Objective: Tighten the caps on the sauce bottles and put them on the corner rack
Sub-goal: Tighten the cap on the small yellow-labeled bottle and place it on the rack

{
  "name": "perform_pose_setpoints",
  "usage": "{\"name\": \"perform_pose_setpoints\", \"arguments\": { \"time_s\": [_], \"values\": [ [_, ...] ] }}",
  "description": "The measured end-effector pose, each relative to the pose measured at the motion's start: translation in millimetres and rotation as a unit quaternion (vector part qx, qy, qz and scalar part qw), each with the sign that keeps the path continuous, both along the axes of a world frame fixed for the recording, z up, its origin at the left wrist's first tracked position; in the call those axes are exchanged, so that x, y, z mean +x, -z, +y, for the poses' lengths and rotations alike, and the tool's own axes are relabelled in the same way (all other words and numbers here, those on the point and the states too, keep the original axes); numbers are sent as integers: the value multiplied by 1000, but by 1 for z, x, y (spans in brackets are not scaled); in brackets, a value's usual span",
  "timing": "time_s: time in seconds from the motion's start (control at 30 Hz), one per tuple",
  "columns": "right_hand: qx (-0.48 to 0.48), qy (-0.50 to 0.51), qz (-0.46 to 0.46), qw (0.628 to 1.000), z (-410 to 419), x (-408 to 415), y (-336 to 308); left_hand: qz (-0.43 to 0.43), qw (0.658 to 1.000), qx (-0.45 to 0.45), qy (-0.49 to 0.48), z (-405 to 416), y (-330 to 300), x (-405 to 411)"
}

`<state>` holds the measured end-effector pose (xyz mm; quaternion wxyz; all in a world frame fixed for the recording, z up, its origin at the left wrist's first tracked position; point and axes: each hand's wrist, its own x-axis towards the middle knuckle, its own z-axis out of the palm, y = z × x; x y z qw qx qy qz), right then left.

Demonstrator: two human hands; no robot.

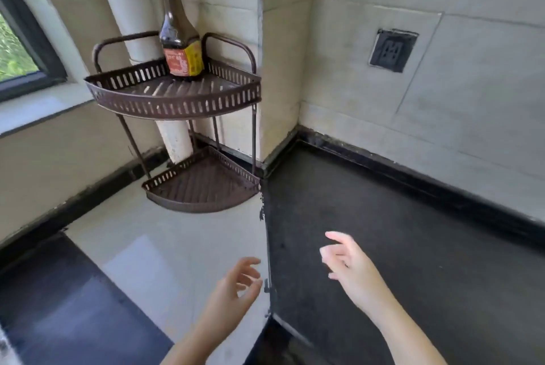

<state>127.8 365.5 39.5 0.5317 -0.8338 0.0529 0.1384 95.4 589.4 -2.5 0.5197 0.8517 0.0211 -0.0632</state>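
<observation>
A dark sauce bottle (177, 40) with a black cap and a red and yellow label stands upright at the back of the top shelf of the brown metal corner rack (174, 100). The rack's lower shelf (203, 187) holds nothing. My left hand (236, 285) hovers low over the pale counter, fingers apart and holding nothing. My right hand (346, 264) floats over the dark counter, fingers loosely spread, also holding nothing. Both hands are well below and in front of the rack.
The rack stands in a tiled corner beside a white pipe (138, 10). A window (17, 40) is at the left, a wall socket (392, 50) at the right. A pale counter (165, 246) meets a dark one (398, 246).
</observation>
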Motion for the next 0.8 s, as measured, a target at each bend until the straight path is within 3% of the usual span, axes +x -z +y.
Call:
{"name": "perform_pose_setpoints", "arguments": {
  "time_s": [0.23, 0.47, 0.57, 0.8],
  "values": [
    [-62, 6, 72, 995, -68, -67, 13, 77, 980, 64, 172, -79, -3, -22],
    [-84, 110, 64, 988, -127, -119, -1, 51, 960, 74, 264, -142, -13, -35],
    [-81, 178, 73, 978, -142, -150, 0, 60, 931, 80, 351, -171, -8, -44],
    [-60, 330, 104, 936, -140, -238, 23, 58, 817, 119, 561, -228, 3, -68]
  ]
}}
